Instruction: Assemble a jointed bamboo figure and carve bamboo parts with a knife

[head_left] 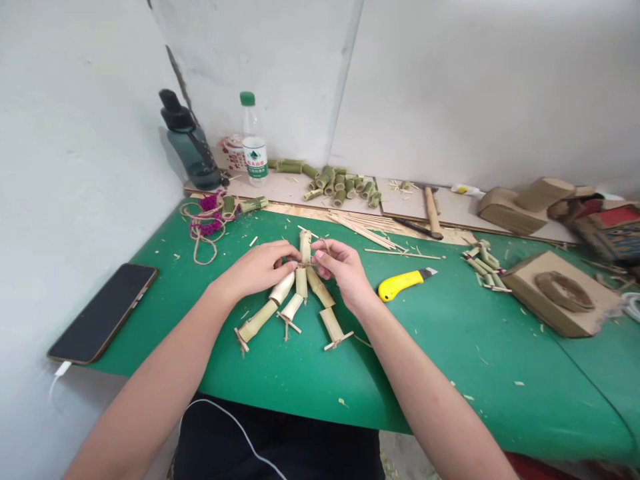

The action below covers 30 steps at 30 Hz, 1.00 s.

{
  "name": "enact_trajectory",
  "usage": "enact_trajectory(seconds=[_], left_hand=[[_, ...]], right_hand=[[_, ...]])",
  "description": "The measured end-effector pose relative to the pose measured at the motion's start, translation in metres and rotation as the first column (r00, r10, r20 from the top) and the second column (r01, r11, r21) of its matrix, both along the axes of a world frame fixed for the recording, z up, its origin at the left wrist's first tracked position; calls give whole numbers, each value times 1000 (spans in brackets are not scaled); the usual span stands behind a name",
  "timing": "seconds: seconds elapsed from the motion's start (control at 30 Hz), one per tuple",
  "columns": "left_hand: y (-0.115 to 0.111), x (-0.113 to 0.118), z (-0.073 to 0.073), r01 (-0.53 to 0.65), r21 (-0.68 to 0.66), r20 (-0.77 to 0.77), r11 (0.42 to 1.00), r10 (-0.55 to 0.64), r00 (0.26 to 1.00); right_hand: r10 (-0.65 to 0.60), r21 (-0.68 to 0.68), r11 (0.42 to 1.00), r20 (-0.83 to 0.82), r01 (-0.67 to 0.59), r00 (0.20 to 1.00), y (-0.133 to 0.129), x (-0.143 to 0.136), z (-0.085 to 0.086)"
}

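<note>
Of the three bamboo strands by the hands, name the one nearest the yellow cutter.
The rightmost strand; the middle strand and leftmost strand lie farther from the cutter.

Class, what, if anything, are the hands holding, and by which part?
The left hand appears to pinch the jointed bamboo figure at the joint below its top tube; whether the right hand grips it too cannot be told.

The left hand (260, 267) covers a part of the bamboo figure (301, 283); what lies at the fingertips of the right hand (345, 270) is too small to tell. The water bottle (256, 157) partly hides a red-and-white container (233, 153). At the right edge, one box (613, 233) is blurred and cut off.
</note>
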State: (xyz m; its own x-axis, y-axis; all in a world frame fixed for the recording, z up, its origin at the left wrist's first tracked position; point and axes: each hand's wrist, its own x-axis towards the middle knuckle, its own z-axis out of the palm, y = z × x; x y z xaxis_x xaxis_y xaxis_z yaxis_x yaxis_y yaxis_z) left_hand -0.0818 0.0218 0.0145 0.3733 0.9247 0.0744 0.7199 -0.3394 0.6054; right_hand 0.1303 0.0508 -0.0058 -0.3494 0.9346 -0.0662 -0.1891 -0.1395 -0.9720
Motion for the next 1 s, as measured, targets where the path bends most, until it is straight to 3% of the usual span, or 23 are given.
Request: enact_trajectory(seconds=[0.2, 0.33, 0.53, 1.0], left_hand=[[5, -2, -7, 15, 22, -33, 1000, -15, 999], [7, -3, -14, -2, 49, -109, 999, 7, 994], [11, -4, -16, 35, 76, -127, 997, -25, 992], [11, -7, -22, 11, 55, -14, 998, -10, 1000]], right_hand=[[59, -114, 991, -97, -70, 994, 1, 1, 1], [20, -169, 985, -118, -40, 993, 1, 1, 2], [-69, -181, 981, -23, 64, 997, 1, 2, 5], [-79, -157, 985, 2, 78, 997, 1, 5, 6]])
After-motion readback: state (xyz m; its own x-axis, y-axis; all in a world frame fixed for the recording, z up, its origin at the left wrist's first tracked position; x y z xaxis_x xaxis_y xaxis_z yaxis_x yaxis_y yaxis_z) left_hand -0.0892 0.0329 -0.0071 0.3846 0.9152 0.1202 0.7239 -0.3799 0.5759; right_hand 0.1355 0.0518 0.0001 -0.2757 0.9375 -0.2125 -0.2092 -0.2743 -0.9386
